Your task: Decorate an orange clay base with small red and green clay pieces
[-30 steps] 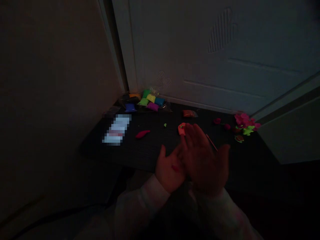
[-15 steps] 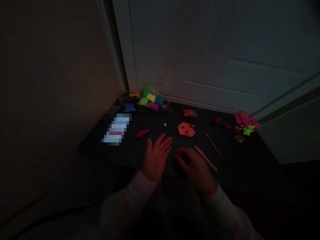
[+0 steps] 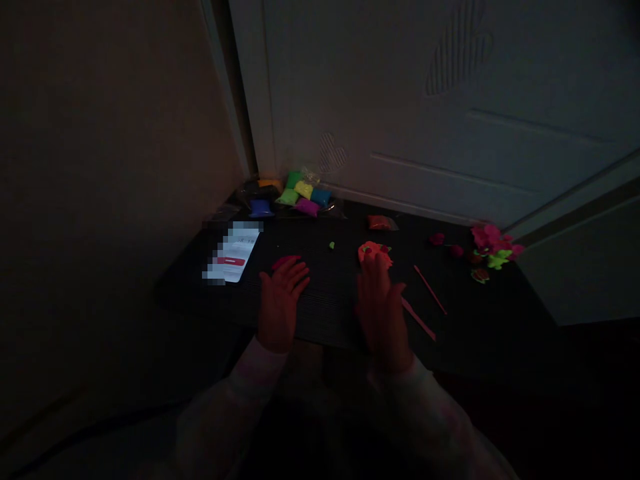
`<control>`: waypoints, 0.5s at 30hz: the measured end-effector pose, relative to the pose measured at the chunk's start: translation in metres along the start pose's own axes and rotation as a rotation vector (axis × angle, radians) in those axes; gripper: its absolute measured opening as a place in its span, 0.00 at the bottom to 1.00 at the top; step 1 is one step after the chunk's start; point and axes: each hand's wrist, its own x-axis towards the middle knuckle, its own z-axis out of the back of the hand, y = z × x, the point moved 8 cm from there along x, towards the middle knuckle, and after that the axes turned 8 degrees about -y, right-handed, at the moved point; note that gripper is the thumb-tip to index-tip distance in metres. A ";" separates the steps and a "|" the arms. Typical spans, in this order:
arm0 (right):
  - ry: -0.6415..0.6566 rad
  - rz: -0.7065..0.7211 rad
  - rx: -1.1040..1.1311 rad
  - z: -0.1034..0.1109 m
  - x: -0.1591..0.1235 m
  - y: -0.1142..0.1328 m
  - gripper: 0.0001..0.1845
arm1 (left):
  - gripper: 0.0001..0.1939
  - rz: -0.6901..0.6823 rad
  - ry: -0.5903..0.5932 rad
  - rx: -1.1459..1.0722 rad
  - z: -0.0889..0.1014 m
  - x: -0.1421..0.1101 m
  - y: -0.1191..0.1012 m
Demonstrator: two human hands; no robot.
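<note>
Fingers spread, my left hand is raised over the front of the dark table with nothing in it. It partly covers a magenta lump of modelling clay. My right hand is also open, its fingers stretched upward and thumb apart; whether anything lies behind its palm I cannot tell. Just beyond its fingertips lies a flat orange clay piece dotted with red and green bits, its lower part hidden. A pink clay knife lies to the right of that hand. Between the hands, farther back, is a small green clay bit.
A thin pink stick tool lies to the right. Bags of coloured clay and an orange-red packet are at the back. Pink flower-like pieces stand at far right, a lit phone at left. A white panel rises behind the table.
My hands have moved apart, the left one leftward to the magenta clay. My right hand has gone from curled fingers to stretched ones and now covers part of the orange piece.
</note>
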 end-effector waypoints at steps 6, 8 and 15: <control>0.008 0.045 -0.159 -0.014 -0.010 0.001 0.28 | 0.28 0.003 -0.003 -0.029 0.001 0.001 0.000; 0.010 0.057 -0.207 -0.008 -0.011 -0.003 0.28 | 0.28 0.000 0.000 -0.038 0.001 0.001 0.000; 0.064 0.079 -0.267 -0.019 -0.012 -0.005 0.28 | 0.29 0.018 0.010 -0.053 -0.001 0.001 0.001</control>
